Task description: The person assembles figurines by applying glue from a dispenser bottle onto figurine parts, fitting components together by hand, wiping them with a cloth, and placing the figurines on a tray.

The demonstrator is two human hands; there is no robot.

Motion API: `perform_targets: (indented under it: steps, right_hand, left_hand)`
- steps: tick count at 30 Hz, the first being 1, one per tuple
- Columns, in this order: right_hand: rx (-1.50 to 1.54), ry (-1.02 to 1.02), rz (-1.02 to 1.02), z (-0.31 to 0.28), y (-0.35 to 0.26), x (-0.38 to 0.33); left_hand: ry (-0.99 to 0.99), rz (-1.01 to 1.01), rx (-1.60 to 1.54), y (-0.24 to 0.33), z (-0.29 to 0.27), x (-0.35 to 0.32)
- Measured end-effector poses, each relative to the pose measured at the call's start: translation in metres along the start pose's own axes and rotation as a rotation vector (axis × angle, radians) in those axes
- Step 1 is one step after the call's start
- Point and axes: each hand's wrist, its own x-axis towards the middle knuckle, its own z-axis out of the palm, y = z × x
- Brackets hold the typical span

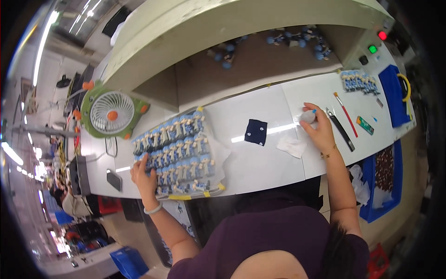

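Note:
Rows of small blue-headed figurines stand in a clear plastic tray on the white table, left of centre. At the tray's left edge is my left hand, its fingers and thumb curled around one blue-headed figurine, which they partly hide. My right hand holds a small rounded whitish squeeze bottle with a blue tip, above the table. Beneath and left of it lies a crumpled white tissue. Further left is a dark navy cloth square with little pale pieces on it.
Right of my right hand lie a black-handled knife, a red brush and a green-orange small box. More figurines and a blue bin are at the far right. A green fan stands left; a shelf spans the back.

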Motion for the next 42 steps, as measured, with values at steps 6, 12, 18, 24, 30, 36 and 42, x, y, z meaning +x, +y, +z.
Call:
perform_targets:
  steps: [6, 12, 18, 24, 30, 36, 42]
  right_hand:
    - [-0.013, -0.057, -0.001, -0.007, -0.003, -0.001]
    - [-0.014, 0.032, -0.109, -0.007, 0.010, -0.002]
    - [-0.054, 0.035, -0.156, -0.006, 0.013, 0.001]
    - [-0.066, 0.060, -0.185, -0.002, 0.016, 0.004]
    - [-0.016, 0.051, -0.195, 0.000, 0.019, 0.003]
    - [0.049, 0.198, -0.328, -0.015, 0.014, -0.003]
    - [0.038, 0.234, -0.800, -0.013, -0.048, -0.045]
  left_hand:
    - [0.026, 0.242, -0.195, 0.078, -0.030, 0.019]
    - [-0.191, 0.895, -0.321, 0.246, -0.016, 0.084]
    - [0.083, 0.997, -0.217, 0.385, 0.089, 0.195]
    - [0.049, 0.846, -0.466, 0.446, 0.152, 0.234]
    - [-0.126, 0.689, -0.911, 0.409, 0.123, 0.217]
    - [-0.738, 0.438, -1.240, 0.313, 0.017, 0.109]
    - [-1.102, 0.259, -1.449, 0.241, -0.022, -0.012]
